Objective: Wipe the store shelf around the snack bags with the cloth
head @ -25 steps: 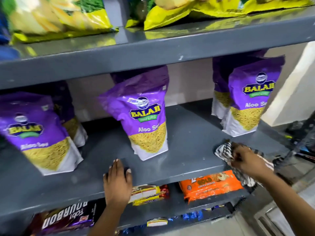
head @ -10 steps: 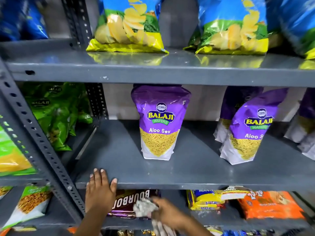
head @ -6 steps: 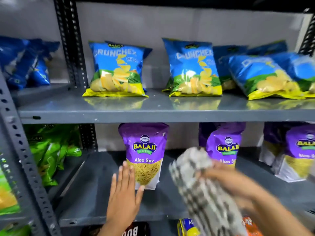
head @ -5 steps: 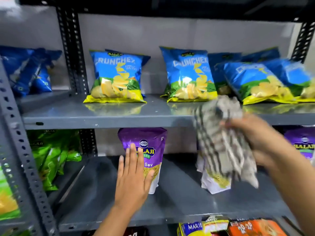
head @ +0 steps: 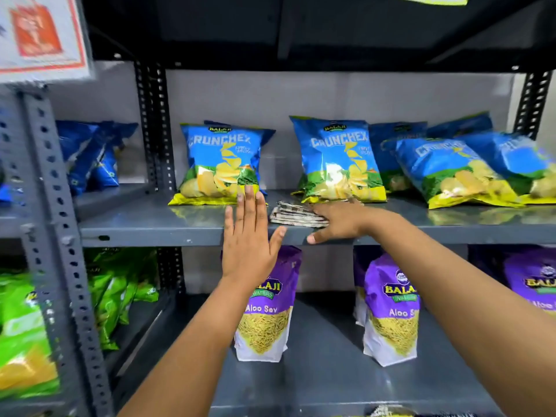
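A grey metal shelf carries blue Crunchex snack bags: one at the left, one in the middle, more lying at the right. A striped grey-and-white cloth lies bunched on the shelf between the two front bags. My right hand presses flat on the cloth's right part, thumb hanging over the shelf's front edge. My left hand is raised in front of the shelf edge, fingers straight and apart, fingertips close to the left bag's bottom corner, holding nothing.
Purple Aloo Sev pouches stand on the shelf below. Green bags fill the left bay behind a perforated grey upright. More blue bags sit upper left. A dark shelf hangs overhead.
My view and both hands rose from the purple-pouch shelf to the Crunchex shelf. The right hand carried the cloth up and set it down on that shelf; the left hand lifted to the shelf edge.
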{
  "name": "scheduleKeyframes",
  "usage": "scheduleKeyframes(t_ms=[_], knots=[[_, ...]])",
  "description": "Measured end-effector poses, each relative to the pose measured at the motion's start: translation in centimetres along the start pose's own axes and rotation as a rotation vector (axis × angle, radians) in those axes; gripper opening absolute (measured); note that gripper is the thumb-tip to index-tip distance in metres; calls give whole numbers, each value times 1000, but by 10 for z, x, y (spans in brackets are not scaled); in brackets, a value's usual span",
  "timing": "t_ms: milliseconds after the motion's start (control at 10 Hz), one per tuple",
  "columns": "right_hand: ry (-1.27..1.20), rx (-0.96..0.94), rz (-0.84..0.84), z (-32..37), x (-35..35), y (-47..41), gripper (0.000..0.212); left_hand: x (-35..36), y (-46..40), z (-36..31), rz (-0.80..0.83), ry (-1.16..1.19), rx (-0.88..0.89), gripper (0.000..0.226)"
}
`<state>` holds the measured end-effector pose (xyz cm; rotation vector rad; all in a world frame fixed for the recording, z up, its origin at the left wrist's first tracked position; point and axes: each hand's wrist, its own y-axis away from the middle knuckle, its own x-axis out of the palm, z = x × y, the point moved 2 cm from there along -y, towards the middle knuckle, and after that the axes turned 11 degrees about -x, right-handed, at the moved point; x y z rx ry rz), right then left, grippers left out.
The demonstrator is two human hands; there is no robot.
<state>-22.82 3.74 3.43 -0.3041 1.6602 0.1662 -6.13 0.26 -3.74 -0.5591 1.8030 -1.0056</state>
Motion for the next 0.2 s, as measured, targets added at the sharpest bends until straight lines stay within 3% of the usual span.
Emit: scheduleKeyframes(t_ms=[100, 200], knots=[[19, -7, -69, 1, 4, 3, 79, 7, -1, 6, -1, -28, 21, 73], [-104, -12, -396, 2, 6, 15, 79, 6, 0, 3, -49, 1, 19, 72]])
